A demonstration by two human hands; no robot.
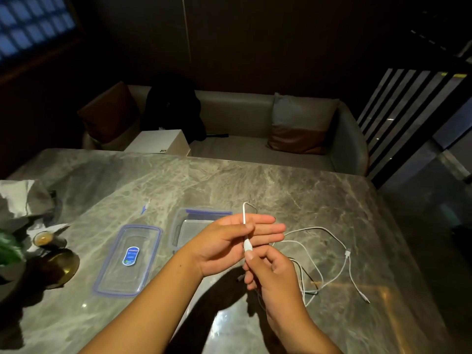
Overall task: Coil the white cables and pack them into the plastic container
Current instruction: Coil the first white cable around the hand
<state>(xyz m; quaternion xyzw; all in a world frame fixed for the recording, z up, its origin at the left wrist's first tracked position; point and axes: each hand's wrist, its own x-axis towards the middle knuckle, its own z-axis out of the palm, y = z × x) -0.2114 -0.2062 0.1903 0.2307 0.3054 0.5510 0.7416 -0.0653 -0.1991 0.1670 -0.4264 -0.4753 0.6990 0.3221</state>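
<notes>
2 hands share 1 white cable (244, 214) above the marble table (281, 190). The left hand (227, 242) keeps its fingers stretched flat while the thumb pins the cable against them, and a short bent end of cord stands up past the index finger. The right hand (270, 272) pinches the plug (247, 247) between thumb and forefinger, its other fingers curled.

More loose cables (319, 254) lie tangled on the table just right of the hands. The open plastic container (208, 212) sits behind the left hand, with its lid (127, 261) flat beside it to the left.

The cord looks light, thin and limp, so loops will likely spring apart unless pinned. The rigid plug seems the surest hold, and the flat fingers make a good former for winding. Sharp kinks at the plug's neck could damage it.
</notes>
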